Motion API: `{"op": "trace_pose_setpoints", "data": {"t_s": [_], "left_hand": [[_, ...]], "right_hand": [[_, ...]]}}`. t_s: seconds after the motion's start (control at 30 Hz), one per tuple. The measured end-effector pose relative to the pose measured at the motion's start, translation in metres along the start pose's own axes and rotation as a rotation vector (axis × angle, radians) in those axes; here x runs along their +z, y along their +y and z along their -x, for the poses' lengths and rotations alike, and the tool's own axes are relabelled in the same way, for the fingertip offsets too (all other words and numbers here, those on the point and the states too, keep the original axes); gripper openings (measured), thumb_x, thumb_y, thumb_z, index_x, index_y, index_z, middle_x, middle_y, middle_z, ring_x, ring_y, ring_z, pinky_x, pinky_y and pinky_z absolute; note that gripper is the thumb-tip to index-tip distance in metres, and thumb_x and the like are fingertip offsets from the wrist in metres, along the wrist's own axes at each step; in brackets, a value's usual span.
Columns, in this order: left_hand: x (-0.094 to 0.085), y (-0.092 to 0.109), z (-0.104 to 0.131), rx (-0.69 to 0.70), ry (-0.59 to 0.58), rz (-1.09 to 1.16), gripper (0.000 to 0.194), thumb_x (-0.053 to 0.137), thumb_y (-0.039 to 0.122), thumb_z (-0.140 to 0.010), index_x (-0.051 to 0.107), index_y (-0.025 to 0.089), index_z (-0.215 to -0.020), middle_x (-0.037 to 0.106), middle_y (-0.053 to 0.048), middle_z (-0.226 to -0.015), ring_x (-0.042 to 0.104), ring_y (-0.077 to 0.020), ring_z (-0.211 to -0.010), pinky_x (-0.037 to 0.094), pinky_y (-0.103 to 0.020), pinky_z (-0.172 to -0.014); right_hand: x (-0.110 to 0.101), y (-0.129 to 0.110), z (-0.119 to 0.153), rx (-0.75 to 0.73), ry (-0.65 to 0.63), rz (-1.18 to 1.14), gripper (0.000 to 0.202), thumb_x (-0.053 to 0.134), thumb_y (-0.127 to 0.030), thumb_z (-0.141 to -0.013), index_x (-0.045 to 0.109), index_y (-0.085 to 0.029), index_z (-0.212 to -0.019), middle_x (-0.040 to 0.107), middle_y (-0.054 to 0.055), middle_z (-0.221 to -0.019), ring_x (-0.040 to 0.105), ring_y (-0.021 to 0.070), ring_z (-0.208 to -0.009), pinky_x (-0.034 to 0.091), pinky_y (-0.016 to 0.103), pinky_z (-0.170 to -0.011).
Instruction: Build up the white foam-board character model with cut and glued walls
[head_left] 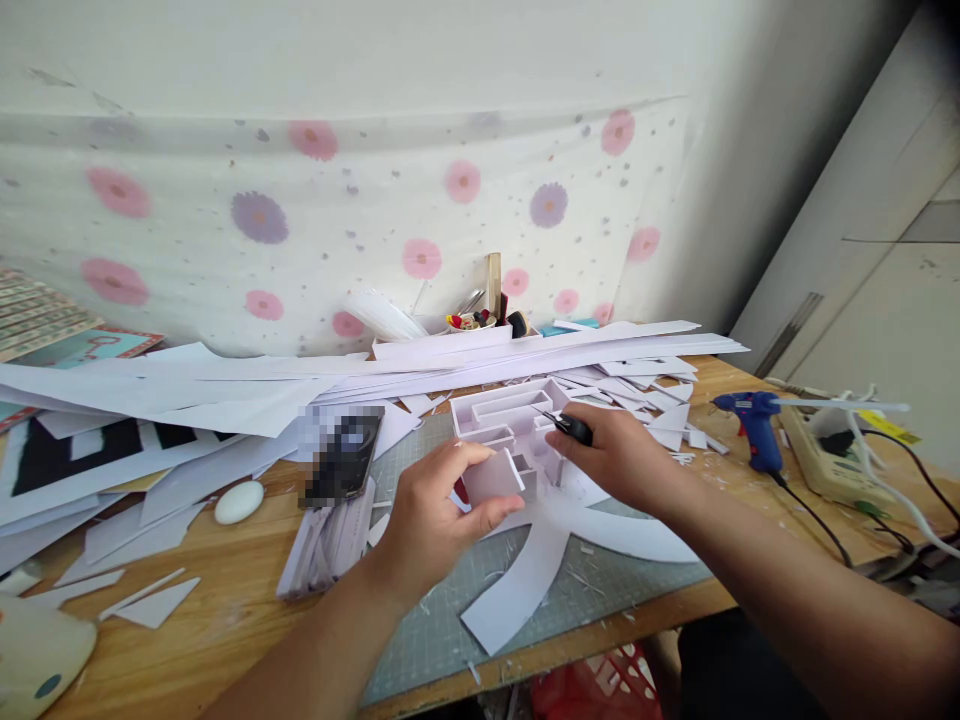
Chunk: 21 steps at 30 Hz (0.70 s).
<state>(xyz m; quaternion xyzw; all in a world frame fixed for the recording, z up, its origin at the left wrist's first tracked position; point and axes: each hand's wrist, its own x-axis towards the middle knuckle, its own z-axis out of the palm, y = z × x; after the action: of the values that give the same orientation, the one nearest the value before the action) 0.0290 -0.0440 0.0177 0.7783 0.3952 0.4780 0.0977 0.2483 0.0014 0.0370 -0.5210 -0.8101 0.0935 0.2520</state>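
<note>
While the left hand (431,505) pinches a white panel (491,481), right hand (615,450) grips black-handled tool (575,429)

Tool's long axis runs roughly crosswise; thin tip points left and slightly away from the person, above compartmented white box (501,408) on cutting mat (420,630). Panel tilted, near box's close side; long axis can't be told, partly covered.

A flowered sheet (360,215) hangs on the white wall (375,60) behind the wooden desk (240,570). A pale panel (885,330) stands right of the desk.
</note>
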Motion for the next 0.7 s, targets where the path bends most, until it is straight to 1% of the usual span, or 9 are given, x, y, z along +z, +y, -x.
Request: {"op": "trace_pose_setpoints", "data": {"t_s": [0.13, 0.23, 0.3, 0.37, 0.47, 0.53, 0.57, 0.63, 0.7], "left_hand": [[0.003, -0.003, -0.002, 0.064, 0.031, -0.115, 0.027, 0.074, 0.030, -0.072, 0.062, 0.018, -0.093, 0.062, -0.002, -0.077, 0.057, -0.0152, -0.068, 0.046, -0.025, -0.062], [0.004, -0.005, -0.001, 0.088, -0.015, -0.114, 0.030, 0.073, 0.027, -0.074, 0.063, 0.019, -0.101, 0.064, -0.005, -0.089, 0.061, -0.0193, -0.082, 0.049, -0.029, -0.073], [0.005, -0.006, -0.001, 0.088, -0.035, -0.099, 0.034, 0.072, 0.028, -0.075, 0.063, 0.020, -0.107, 0.063, -0.007, -0.096, 0.061, -0.0205, -0.090, 0.049, -0.031, -0.079], [0.005, -0.006, -0.001, 0.043, -0.010, -0.090, 0.043, 0.074, 0.033, -0.073, 0.062, 0.021, -0.112, 0.060, -0.008, -0.103, 0.059, -0.0217, -0.093, 0.049, -0.033, -0.081], [0.006, -0.007, -0.001, -0.138, 0.082, -0.024, 0.061, 0.078, 0.044, -0.066, 0.058, 0.020, -0.119, 0.059, -0.008, -0.101, 0.058, -0.0187, -0.078, 0.051, -0.034, -0.071], [0.007, -0.007, 0.000, -0.284, 0.082, 0.135, 0.066, 0.077, 0.048, -0.065, 0.056, 0.018, -0.120, 0.060, -0.007, -0.095, 0.057, -0.0161, -0.070, 0.051, -0.033, -0.067], [0.008, -0.007, 0.000, -0.345, 0.057, 0.237, 0.066, 0.077, 0.049, -0.065, 0.056, 0.017, -0.120, 0.061, -0.007, -0.094, 0.058, -0.0162, -0.071, 0.052, -0.033, -0.069], [0.010, -0.007, 0.001, -0.429, -0.006, 0.427, 0.066, 0.078, 0.049, -0.065, 0.056, 0.017, -0.118, 0.063, -0.007, -0.096, 0.061, -0.0182, -0.080, 0.052, -0.033, -0.075], [0.012, -0.006, 0.001, -0.456, -0.027, 0.555, 0.065, 0.080, 0.047, -0.062, 0.058, 0.018, -0.116, 0.063, -0.008, -0.102, 0.060, -0.0201, -0.091, 0.051, -0.031, -0.080]], "right_hand": [[0.002, -0.024, 0.010, -0.031, -0.152, -0.628, 0.021, 0.051, -0.036, -0.086, 0.054, -0.018, -0.076, 0.054, -0.001, -0.065, 0.044, 0.0131, -0.056, 0.034, 0.024, -0.051], [0.005, -0.035, 0.013, -0.015, -0.199, -0.813, 0.020, 0.056, -0.036, -0.082, 0.057, -0.016, -0.079, 0.054, -0.001, -0.066, 0.043, 0.0120, -0.054, 0.035, 0.023, -0.050], [0.008, -0.037, 0.014, -0.007, -0.179, -0.795, 0.020, 0.057, -0.036, -0.081, 0.056, -0.016, -0.075, 0.051, -0.002, -0.063, 0.042, 0.0120, -0.054, 0.034, 0.023, -0.050], [0.011, -0.036, 0.015, -0.012, -0.088, -0.697, 0.021, 0.057, -0.035, -0.080, 0.055, -0.017, -0.071, 0.047, -0.003, -0.060, 0.041, 0.0122, -0.055, 0.032, 0.023, -0.051], [0.016, -0.036, 0.018, -0.074, 0.128, -0.460, 0.020, 0.056, -0.030, -0.081, 0.052, -0.017, -0.066, 0.045, -0.003, -0.058, 0.040, 0.0120, -0.055, 0.029, 0.023, -0.051], [0.018, -0.037, 0.020, -0.120, 0.225, -0.355, 0.019, 0.056, -0.027, -0.081, 0.053, -0.017, -0.065, 0.047, -0.004, -0.056, 0.041, 0.0114, -0.054, 0.028, 0.023, -0.051], [0.019, -0.039, 0.021, -0.142, 0.243, -0.339, 0.019, 0.057, -0.026, -0.081, 0.054, -0.017, -0.065, 0.048, -0.004, -0.056, 0.042, 0.0112, -0.053, 0.029, 0.022, -0.051], [0.021, -0.043, 0.022, -0.174, 0.249, -0.348, 0.017, 0.058, -0.024, -0.082, 0.056, -0.017, -0.066, 0.052, -0.003, -0.058, 0.045, 0.0110, -0.054, 0.030, 0.022, -0.051], [0.023, -0.047, 0.024, -0.209, 0.253, -0.372, 0.014, 0.059, -0.022, -0.082, 0.057, -0.017, -0.069, 0.055, -0.003, -0.060, 0.048, 0.0111, -0.056, 0.032, 0.021, -0.053]]}}
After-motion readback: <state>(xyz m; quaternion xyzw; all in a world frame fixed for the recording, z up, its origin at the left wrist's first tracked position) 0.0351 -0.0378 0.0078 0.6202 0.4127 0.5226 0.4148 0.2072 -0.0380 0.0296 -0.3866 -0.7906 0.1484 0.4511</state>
